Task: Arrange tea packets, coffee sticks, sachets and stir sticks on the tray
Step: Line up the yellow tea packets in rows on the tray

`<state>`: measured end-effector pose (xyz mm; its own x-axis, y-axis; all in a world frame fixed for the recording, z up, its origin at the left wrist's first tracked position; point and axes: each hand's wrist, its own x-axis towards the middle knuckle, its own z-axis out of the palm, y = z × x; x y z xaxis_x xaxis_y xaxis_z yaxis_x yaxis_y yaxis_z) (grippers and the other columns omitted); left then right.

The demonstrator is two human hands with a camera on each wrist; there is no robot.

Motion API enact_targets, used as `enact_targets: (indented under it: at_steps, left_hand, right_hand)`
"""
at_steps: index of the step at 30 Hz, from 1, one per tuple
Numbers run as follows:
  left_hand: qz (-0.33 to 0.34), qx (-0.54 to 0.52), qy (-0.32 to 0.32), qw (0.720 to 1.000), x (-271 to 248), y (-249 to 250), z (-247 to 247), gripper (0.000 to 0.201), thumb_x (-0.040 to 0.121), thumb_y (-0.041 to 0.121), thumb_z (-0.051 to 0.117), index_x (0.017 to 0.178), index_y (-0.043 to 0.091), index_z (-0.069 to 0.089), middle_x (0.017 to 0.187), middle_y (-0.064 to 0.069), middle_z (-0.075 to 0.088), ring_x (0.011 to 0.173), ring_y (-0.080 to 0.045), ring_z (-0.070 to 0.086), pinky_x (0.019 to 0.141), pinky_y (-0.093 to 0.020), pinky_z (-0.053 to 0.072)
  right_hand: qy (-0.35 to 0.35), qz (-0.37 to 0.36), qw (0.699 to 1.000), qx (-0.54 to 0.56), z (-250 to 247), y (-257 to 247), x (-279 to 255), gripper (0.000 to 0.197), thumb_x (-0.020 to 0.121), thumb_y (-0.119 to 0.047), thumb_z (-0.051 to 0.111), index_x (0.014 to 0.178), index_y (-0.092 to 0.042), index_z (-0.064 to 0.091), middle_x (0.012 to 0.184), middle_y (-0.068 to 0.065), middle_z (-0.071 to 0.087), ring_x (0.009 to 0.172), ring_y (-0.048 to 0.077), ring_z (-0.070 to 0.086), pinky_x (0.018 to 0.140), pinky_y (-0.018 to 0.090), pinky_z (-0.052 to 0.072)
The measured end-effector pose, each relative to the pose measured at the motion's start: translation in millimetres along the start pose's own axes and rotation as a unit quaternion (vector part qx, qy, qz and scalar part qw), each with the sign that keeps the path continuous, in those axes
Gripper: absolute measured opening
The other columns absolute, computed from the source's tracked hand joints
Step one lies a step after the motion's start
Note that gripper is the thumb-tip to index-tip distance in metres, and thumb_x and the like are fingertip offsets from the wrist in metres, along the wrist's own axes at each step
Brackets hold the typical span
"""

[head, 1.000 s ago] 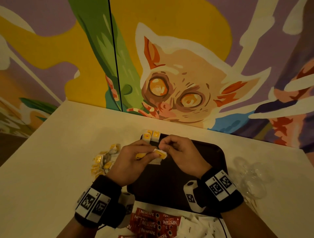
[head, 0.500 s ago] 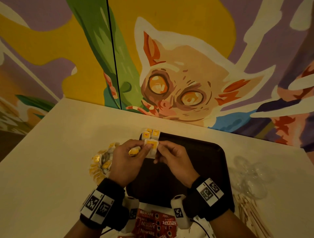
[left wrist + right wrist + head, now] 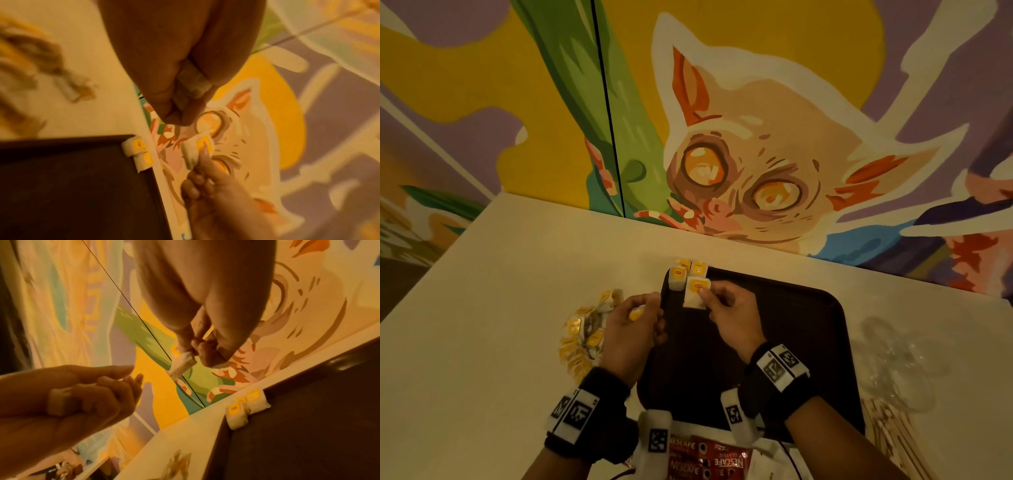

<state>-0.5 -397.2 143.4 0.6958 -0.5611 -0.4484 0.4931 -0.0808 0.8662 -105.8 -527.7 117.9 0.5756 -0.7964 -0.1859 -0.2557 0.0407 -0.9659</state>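
Observation:
A dark tray point(image 3: 808, 342) lies on the cream table. Three white tea packets with yellow tags point(image 3: 681, 274) stand at its far left corner; they also show in the left wrist view point(image 3: 139, 152) and the right wrist view point(image 3: 244, 408). My right hand point(image 3: 726, 308) pinches one more tea packet point(image 3: 697, 291) point(image 3: 195, 151) point(image 3: 182, 363) just above the tray, next to those three. My left hand point(image 3: 635, 322) is over the tray's left edge, fingers curled round further tea packets point(image 3: 636, 312) point(image 3: 193, 81) point(image 3: 59, 400).
A loose heap of tea packets point(image 3: 585, 332) lies on the table left of the tray. Red coffee sticks point(image 3: 705, 459) and white sachets point(image 3: 774, 459) sit at the near edge. A crumpled clear plastic bag point(image 3: 897, 363) and wooden stir sticks point(image 3: 893, 442) lie to the right. A painted wall stands behind.
The hands have parted: my right hand has carried one packet toward the far left corner of the tray, while my left hand has drawn back to the left with its packets.

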Motion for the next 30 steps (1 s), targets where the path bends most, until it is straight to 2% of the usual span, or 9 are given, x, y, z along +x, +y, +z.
enact_targets:
  at_steps: [5,6,9,14,17,20,23,26,30]
  left_hand:
    - [-0.118,-0.102,0.005,0.988,17,-6,-6,0.026,0.093,0.030,0.062,0.104,0.007,0.055,0.082,-0.006,0.056,0.063,-0.015,0.053,0.049,-0.026,0.044]
    - [-0.131,-0.115,0.002,0.985,20,-8,-8,0.030,0.091,0.031,0.064,0.108,0.008,0.055,0.083,-0.006,0.056,0.065,-0.016,0.054,0.048,-0.025,0.044]
    - [-0.156,-0.117,-0.008,0.981,28,-12,-11,0.036,0.087,0.032,0.067,0.110,0.007,0.056,0.087,-0.007,0.057,0.068,-0.016,0.057,0.050,-0.026,0.046]
    - [-0.188,-0.161,-0.043,0.968,38,-13,-12,0.016,0.094,0.019,0.051,0.103,0.007,0.057,0.093,-0.012,0.058,0.071,-0.022,0.058,0.059,-0.031,0.047]
    - [-0.185,-0.175,-0.046,0.966,45,-14,-14,0.028,0.094,0.011,0.040,0.117,0.006,0.055,0.106,-0.015,0.058,0.079,-0.026,0.058,0.069,-0.036,0.047]
    - [-0.158,-0.131,-0.040,0.978,52,-19,-18,0.031,0.097,0.000,0.036,0.120,0.008,0.055,0.117,-0.015,0.058,0.096,-0.031,0.060,0.078,-0.039,0.051]
    - [-0.134,-0.098,-0.049,0.985,55,-25,-22,0.039,0.096,-0.009,0.035,0.128,0.009,0.051,0.123,-0.014,0.057,0.112,-0.035,0.059,0.087,-0.040,0.052]
    - [-0.113,-0.083,-0.064,0.988,56,-29,-22,0.043,0.097,-0.010,0.039,0.134,0.009,0.046,0.124,-0.014,0.058,0.112,-0.035,0.061,0.087,-0.038,0.056]
    - [-0.091,-0.086,-0.074,0.989,56,-31,-21,0.040,0.097,-0.002,0.046,0.135,0.008,0.045,0.124,-0.018,0.062,0.106,-0.036,0.066,0.084,-0.034,0.059]
  right_hand:
    - [0.066,0.052,0.993,-0.087,5,34,51,0.008,0.090,-0.024,0.069,0.088,-0.032,0.066,0.097,-0.004,0.072,0.090,0.014,0.067,0.088,0.043,0.057]
    - [0.075,0.060,0.990,-0.103,6,39,59,0.003,0.090,-0.025,0.070,0.091,-0.027,0.069,0.097,-0.004,0.071,0.090,0.013,0.067,0.088,0.041,0.057]
    - [0.093,0.079,0.983,-0.140,9,53,83,0.017,0.090,-0.024,0.069,0.103,-0.014,0.072,0.097,-0.004,0.069,0.092,0.012,0.065,0.088,0.028,0.053]
    - [0.077,0.141,0.974,-0.157,22,64,112,0.023,0.092,-0.022,0.068,0.109,-0.007,0.069,0.098,0.012,0.073,0.062,0.016,0.065,0.066,0.027,0.059]
    - [0.080,0.167,0.968,-0.168,25,70,124,0.023,0.093,-0.022,0.066,0.111,-0.007,0.066,0.098,0.015,0.072,0.055,0.015,0.064,0.060,0.024,0.057]
    - [0.094,0.166,0.967,-0.167,28,77,129,0.020,0.092,-0.020,0.068,0.106,-0.007,0.066,0.098,0.014,0.072,0.070,0.024,0.070,0.076,0.037,0.059]
    - [0.111,0.140,0.970,-0.167,31,85,127,0.016,0.087,-0.020,0.073,0.096,-0.015,0.061,0.092,0.005,0.067,0.083,0.027,0.070,0.078,0.045,0.059]
    - [0.128,0.139,0.968,-0.165,32,87,125,0.031,0.081,-0.021,0.079,0.102,-0.018,0.056,0.095,0.001,0.060,0.091,0.025,0.066,0.077,0.046,0.059]
    - [0.122,0.145,0.965,-0.180,34,86,128,0.037,0.083,-0.020,0.077,0.114,-0.007,0.062,0.108,0.009,0.066,0.096,0.025,0.067,0.081,0.045,0.059]
